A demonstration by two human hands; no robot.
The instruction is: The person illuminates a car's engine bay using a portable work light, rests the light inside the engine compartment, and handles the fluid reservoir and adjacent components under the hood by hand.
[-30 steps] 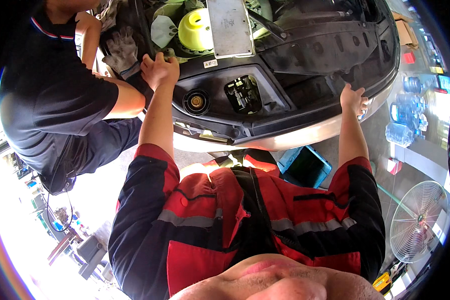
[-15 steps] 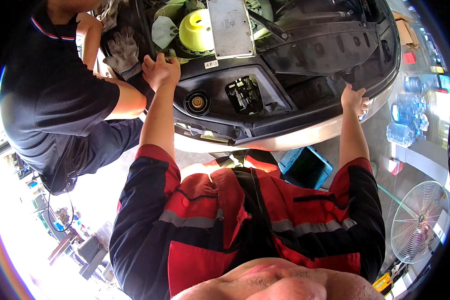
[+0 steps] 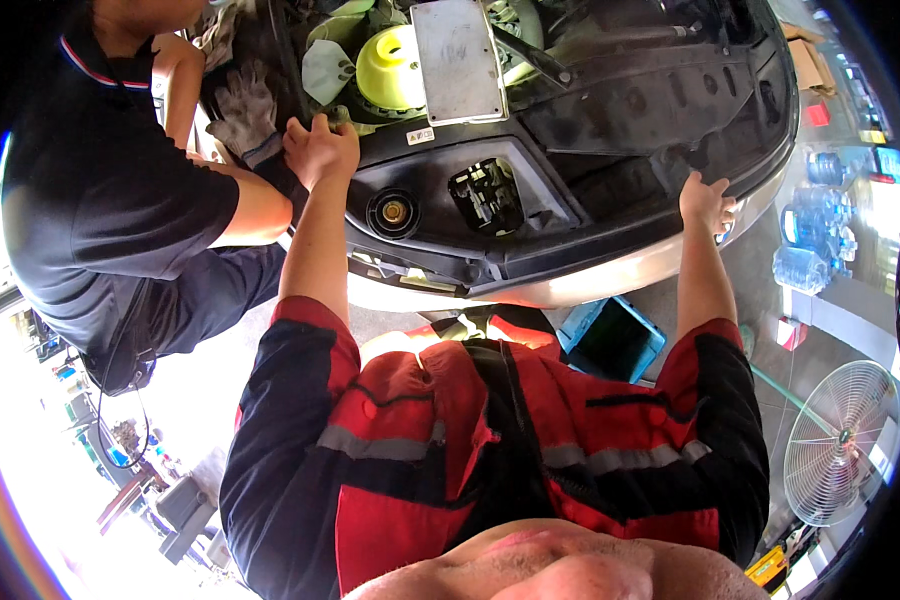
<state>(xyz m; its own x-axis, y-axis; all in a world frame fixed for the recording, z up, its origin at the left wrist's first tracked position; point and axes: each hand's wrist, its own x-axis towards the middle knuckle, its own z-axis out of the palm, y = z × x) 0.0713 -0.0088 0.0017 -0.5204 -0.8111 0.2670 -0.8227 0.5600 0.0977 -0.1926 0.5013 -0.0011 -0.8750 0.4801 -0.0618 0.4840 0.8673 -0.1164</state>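
My left hand point(image 3: 322, 152) is closed, its fingers curled over the left end of the black trim panel point(image 3: 590, 245) along the car's front. My right hand point(image 3: 706, 205) grips the right end of that edge, fingers bent and partly hidden. Set in the panel between them are a round black cap point(image 3: 394, 213) with a brass-coloured centre and an opening point(image 3: 486, 196) showing parts below. Beyond the panel lie a yellow-green funnel-shaped part point(image 3: 390, 68) and a flat silver metal box point(image 3: 460, 62). Grey work gloves point(image 3: 246, 108) rest left of my left hand.
A co-worker in a dark shirt point(image 3: 120, 180) leans over the car close on my left. Below the bumper stands a blue crate point(image 3: 610, 340). To the right are a wire-caged fan point(image 3: 840, 443), large water bottles point(image 3: 815, 225) and a cardboard box point(image 3: 810, 65).
Both hands keep their places on the panel. The view has shifted very slightly, and the co-worker's pose is nearly the same.
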